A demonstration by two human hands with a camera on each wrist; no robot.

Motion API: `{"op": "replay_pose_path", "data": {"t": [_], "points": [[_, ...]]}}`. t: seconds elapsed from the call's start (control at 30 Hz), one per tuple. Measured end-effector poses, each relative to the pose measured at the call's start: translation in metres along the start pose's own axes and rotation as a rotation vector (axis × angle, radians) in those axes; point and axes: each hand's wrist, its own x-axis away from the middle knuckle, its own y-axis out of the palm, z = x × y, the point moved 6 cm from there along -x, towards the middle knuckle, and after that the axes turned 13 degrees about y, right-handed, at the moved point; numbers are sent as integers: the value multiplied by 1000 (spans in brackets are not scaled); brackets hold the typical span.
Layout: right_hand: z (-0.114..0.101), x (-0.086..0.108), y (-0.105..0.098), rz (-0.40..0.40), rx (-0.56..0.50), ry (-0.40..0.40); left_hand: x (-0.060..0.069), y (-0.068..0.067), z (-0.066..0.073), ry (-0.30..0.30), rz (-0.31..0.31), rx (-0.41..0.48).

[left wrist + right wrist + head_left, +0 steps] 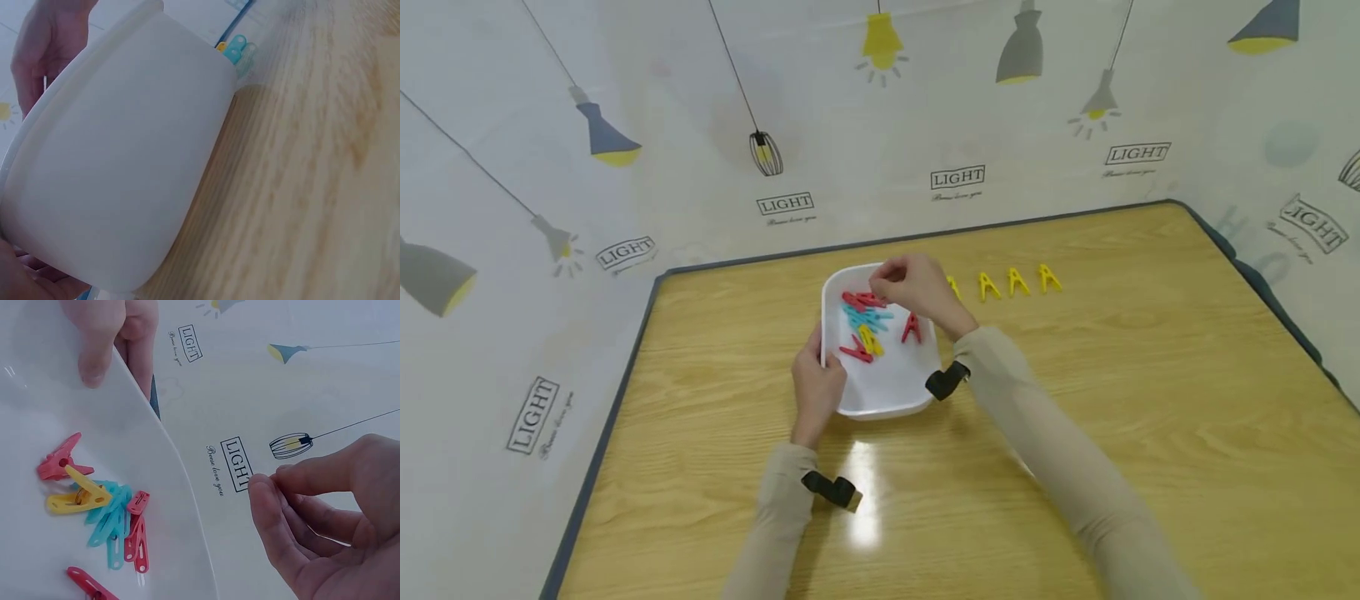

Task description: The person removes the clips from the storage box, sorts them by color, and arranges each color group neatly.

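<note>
Clips (114, 515) in a white tray (891, 383) on the worktop (715, 367), its side gripped by the left hand (817, 383), the right hand (917, 290) over its far right corner.
The left thumb laps the rim while the fingers outside are mostly hidden; right thumb and forefinger tips are pressed together, bare as far as visible. Teal clips overlap too closely to count, and one red clip (92, 585) is cut off by the right wrist view's lower edge. Right of the tray lies a row of yellow clips (1015, 277), the nearest partly covered by the right hand. Seen from the left wrist, the tray's wall hides its contents. The wall covering (865, 175) repeats a boxed "LIGHT"; the script beneath ends "love you", its first word hard to read.
</note>
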Motion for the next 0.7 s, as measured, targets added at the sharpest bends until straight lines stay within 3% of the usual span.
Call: {"op": "replay_pose_path", "data": {"t": [0.27, 0.4, 0.53, 0.7], "points": [[-6, -32, 13, 7, -16, 13, -1, 0, 1, 16, 8, 10], [3, -48, 21, 14, -28, 72, -1, -1, 0, 36, 14, 15], [13, -63, 27, 36, -60, 128, -1, -1, -2, 18, 9, 14], [24, -75, 32, 81, -41, 157, -1, 0, -2, 20, 7, 7]]}}
